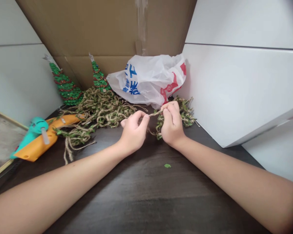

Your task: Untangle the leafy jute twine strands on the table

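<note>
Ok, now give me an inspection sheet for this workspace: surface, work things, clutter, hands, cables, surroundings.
Surface: dark tabletop, one loose green leaf on it.
Work things: twine strand stretched between the hands; large heap of leafy twine behind and left, smaller bunch behind the right hand.
Clutter: teal-and-orange object at left; two green ornamental trees and a printed plastic bag at the back.
Hands: left hand and right hand each pinch the strand.
Cables: nothing seen.
Surroundings: brown cardboard behind, white panels on both sides.
</note>
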Tool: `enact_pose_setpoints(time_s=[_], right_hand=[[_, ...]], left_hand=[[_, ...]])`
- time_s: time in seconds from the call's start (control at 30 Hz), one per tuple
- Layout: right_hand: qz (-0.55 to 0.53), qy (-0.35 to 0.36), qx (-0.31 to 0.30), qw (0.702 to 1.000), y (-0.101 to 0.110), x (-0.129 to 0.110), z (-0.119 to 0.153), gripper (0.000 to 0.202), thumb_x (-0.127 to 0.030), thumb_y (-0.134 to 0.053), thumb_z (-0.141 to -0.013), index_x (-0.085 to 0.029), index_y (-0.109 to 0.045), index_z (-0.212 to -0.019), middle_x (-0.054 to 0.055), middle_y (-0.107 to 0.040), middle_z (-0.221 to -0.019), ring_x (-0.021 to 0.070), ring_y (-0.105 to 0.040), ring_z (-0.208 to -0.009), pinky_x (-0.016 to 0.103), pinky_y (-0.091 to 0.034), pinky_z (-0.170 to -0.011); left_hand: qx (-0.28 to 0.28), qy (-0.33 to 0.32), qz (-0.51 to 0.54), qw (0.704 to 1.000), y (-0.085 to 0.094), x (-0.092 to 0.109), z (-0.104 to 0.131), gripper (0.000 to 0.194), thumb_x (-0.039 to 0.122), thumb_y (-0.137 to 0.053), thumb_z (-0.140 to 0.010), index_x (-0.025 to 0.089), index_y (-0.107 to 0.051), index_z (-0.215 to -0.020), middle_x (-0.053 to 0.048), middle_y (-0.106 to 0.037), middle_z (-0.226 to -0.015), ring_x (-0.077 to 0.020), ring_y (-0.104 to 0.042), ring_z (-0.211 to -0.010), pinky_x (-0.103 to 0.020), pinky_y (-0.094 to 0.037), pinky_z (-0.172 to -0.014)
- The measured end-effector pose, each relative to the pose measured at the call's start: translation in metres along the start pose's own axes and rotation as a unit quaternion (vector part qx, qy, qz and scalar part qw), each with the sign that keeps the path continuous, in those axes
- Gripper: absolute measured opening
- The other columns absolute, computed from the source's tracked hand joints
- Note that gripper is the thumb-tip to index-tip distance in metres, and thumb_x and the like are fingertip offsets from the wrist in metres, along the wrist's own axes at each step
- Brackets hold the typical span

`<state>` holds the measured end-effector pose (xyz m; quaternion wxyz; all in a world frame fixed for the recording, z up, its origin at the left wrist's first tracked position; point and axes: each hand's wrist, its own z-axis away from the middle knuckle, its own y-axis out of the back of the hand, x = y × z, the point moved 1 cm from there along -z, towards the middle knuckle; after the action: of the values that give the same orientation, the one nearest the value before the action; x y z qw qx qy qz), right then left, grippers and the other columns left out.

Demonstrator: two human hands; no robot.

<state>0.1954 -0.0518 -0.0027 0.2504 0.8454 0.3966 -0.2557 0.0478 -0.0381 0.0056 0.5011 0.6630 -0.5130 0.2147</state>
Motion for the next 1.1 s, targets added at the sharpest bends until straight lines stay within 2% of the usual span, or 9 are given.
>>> enact_pose_setpoints(time_s=[0.1, 0.27, 0.37, 0.5, 0.63, 0.77, 0.93, 1.03, 1.1], right_hand=[[0.057, -0.025, -0.002, 0.998, -0.002, -0.002, 0.001, 0.022, -0.022, -0.036, -0.096, -0.023, -0.054, -0.084, 0.007, -0.056, -0.1, 0.0217, -0.056, -0.099, 0.043, -0.041, -0.095], [0.168, 0.045, -0.079, 0.982, -0.003, -0.011, 0.006, 0.033, -0.025, -0.047, -0.096, -0.029, -0.057, -0.127, 0.006, -0.051, -0.143, 0.0275, -0.042, -0.134, 0.049, -0.028, -0.111], [0.194, 0.078, -0.126, 0.97, -0.005, -0.012, 0.009, 0.021, -0.027, -0.049, -0.097, -0.029, -0.064, -0.111, 0.004, -0.06, -0.13, 0.0271, -0.046, -0.126, 0.048, -0.028, -0.107], [0.2, 0.06, -0.125, 0.97, -0.006, -0.007, 0.009, 0.021, -0.032, -0.045, -0.1, -0.024, -0.064, -0.093, 0.005, -0.065, -0.105, 0.0252, -0.051, -0.104, 0.045, -0.033, -0.093], [0.17, 0.015, -0.061, 0.983, -0.003, -0.003, 0.005, 0.023, -0.031, -0.041, -0.1, -0.022, -0.059, -0.089, 0.005, -0.064, -0.094, 0.0231, -0.052, -0.092, 0.042, -0.036, -0.086], [0.133, -0.026, -0.017, 0.991, -0.002, -0.001, 0.003, 0.022, -0.031, -0.039, -0.099, -0.023, -0.058, -0.091, 0.005, -0.064, -0.093, 0.0232, -0.055, -0.092, 0.041, -0.038, -0.087], [0.13, 0.044, -0.092, 0.986, -0.004, -0.008, 0.007, 0.028, -0.029, -0.051, -0.094, -0.026, -0.057, -0.12, 0.006, -0.064, -0.124, 0.0266, -0.054, -0.115, 0.045, -0.033, -0.098], [0.148, 0.063, -0.127, 0.979, -0.005, -0.01, 0.009, 0.014, -0.03, -0.05, -0.096, -0.025, -0.062, -0.102, 0.004, -0.069, -0.107, 0.0259, -0.055, -0.106, 0.045, -0.03, -0.094], [0.158, 0.056, -0.124, 0.978, -0.005, -0.01, 0.009, 0.016, -0.031, -0.047, -0.099, -0.024, -0.06, -0.092, 0.004, -0.069, -0.096, 0.0246, -0.055, -0.097, 0.044, -0.029, -0.089]], left_hand=[[0.019, 0.0, 0.015, 1.0, 0.0, -0.002, 0.0, 0.022, 0.034, -0.05, -0.096, 0.019, -0.06, -0.084, 0.002, -0.06, -0.073, -0.0142, -0.054, -0.071, -0.03, -0.037, -0.072], [0.022, -0.018, 0.008, 1.0, -0.002, -0.003, 0.0, 0.019, 0.031, -0.051, -0.097, 0.019, -0.06, -0.086, 0.001, -0.065, -0.081, -0.0151, -0.058, -0.077, -0.03, -0.04, -0.076], [0.014, -0.02, 0.02, 1.0, -0.001, -0.001, 0.001, 0.019, 0.031, -0.049, -0.098, 0.02, -0.061, -0.088, -0.001, -0.067, -0.087, -0.0165, -0.061, -0.083, -0.031, -0.042, -0.078], [0.018, -0.013, 0.014, 1.0, -0.001, 0.001, 0.003, 0.02, 0.033, -0.05, -0.098, 0.02, -0.061, -0.089, -0.002, -0.069, -0.09, -0.0184, -0.062, -0.088, -0.031, -0.043, -0.079], [0.027, -0.012, 0.008, 1.0, -0.001, 0.002, 0.005, 0.016, 0.033, -0.051, -0.098, 0.022, -0.061, -0.1, -0.003, -0.07, -0.098, -0.0194, -0.062, -0.096, -0.033, -0.043, -0.085], [0.027, 0.002, -0.014, 1.0, -0.002, 0.001, 0.005, 0.018, 0.032, -0.047, -0.1, 0.021, -0.06, -0.095, -0.003, -0.069, -0.095, -0.0203, -0.062, -0.096, -0.033, -0.042, -0.082], [0.024, -0.007, -0.007, 1.0, -0.002, 0.0, 0.004, 0.015, 0.03, -0.049, -0.099, 0.021, -0.059, -0.093, -0.002, -0.069, -0.093, -0.0194, -0.061, -0.094, -0.032, -0.042, -0.079], [0.025, -0.011, 0.005, 1.0, -0.002, -0.001, 0.004, 0.015, 0.03, -0.049, -0.099, 0.021, -0.059, -0.091, -0.002, -0.069, -0.092, -0.019, -0.061, -0.091, -0.032, -0.042, -0.078], [0.028, -0.013, 0.009, 0.999, -0.002, 0.0, 0.004, 0.016, 0.03, -0.049, -0.099, 0.021, -0.058, -0.09, -0.002, -0.068, -0.091, -0.0187, -0.061, -0.089, -0.032, -0.043, -0.077]])
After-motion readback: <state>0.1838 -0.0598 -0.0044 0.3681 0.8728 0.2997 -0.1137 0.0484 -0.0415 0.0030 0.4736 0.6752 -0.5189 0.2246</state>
